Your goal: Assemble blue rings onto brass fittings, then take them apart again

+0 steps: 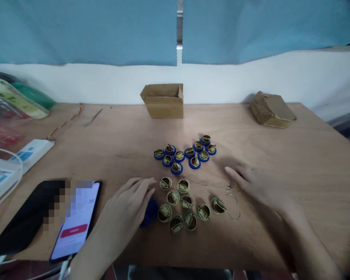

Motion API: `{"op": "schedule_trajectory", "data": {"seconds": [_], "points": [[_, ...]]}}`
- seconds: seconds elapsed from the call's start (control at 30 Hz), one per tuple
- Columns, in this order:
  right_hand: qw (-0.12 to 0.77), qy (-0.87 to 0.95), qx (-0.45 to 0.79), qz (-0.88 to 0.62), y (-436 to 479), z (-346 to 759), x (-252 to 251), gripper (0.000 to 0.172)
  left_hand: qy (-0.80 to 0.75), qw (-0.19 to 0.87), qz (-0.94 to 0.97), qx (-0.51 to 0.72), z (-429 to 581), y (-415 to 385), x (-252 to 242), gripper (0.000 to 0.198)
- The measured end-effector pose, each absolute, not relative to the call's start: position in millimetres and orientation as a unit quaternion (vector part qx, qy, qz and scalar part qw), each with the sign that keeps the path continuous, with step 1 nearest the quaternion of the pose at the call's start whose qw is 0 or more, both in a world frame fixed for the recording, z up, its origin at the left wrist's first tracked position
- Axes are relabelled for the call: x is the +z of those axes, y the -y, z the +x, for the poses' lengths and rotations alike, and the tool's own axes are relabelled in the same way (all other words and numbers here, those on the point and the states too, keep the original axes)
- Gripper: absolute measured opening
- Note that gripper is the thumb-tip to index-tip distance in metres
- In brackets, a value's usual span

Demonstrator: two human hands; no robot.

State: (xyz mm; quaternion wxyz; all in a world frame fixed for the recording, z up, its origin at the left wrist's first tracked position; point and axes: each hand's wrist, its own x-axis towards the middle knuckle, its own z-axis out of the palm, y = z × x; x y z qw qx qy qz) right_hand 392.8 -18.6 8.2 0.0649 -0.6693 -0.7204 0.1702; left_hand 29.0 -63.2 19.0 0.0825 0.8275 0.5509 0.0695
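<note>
My left hand point(131, 200) rests on the table with its fingers stretched out and slightly bent, beside a crumpled blue item point(151, 213) partly hidden under it. To its right lie several round, brass-coloured pin backs point(173, 197), each with a pin bar across it. Beyond them sits a group of similar pin backs with blue rims point(179, 156). On the right, my right hand point(255, 184) is held over the table, fingers extended and apart, nothing visible in it. Thin curved wires or threads point(233, 212) lie near its fingertips.
An open cardboard box point(166, 107) stands at the back, a crumpled one point(271, 111) at back right. Two phones, one dark point(20, 221) and one lit point(76, 221), lie at left near a power strip point(32, 153) with cables. Thin tweezers-like metal point(93, 117) lies behind.
</note>
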Motion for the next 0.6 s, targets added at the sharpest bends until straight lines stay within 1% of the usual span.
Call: {"op": "schedule_trajectory", "data": {"seconds": [0.07,0.13,0.23,0.3,0.4,0.5,0.6], "points": [[0.050,0.706,0.157,-0.688,16.3,389.7,9.1,0.055,-0.528,0.079,0.844,0.060,45.6,45.3,27.9,0.027],[0.053,0.693,0.135,-0.706,14.5,386.6,8.0,0.052,-0.514,0.051,0.855,0.046,64.0,24.9,30.1,0.021],[0.071,0.690,0.114,-0.711,13.2,381.2,3.9,0.049,-0.479,0.017,0.878,0.004,88.3,-1.5,23.7,0.021],[0.075,0.694,0.105,-0.708,12.7,377.3,0.7,0.049,-0.471,0.009,0.882,-0.002,97.9,-12.2,17.6,0.017],[0.090,0.704,0.090,-0.699,13.0,370.8,-3.2,0.046,-0.471,0.003,0.882,0.007,100.6,-17.1,11.6,0.018],[0.156,0.719,0.082,-0.672,17.3,361.4,-4.2,0.041,-0.471,-0.001,0.882,0.031,96.0,-11.9,12.1,0.013],[0.257,0.733,0.150,-0.612,28.1,346.8,-0.5,0.038,-0.482,0.022,0.871,0.089,94.7,0.4,17.5,0.012]]}}
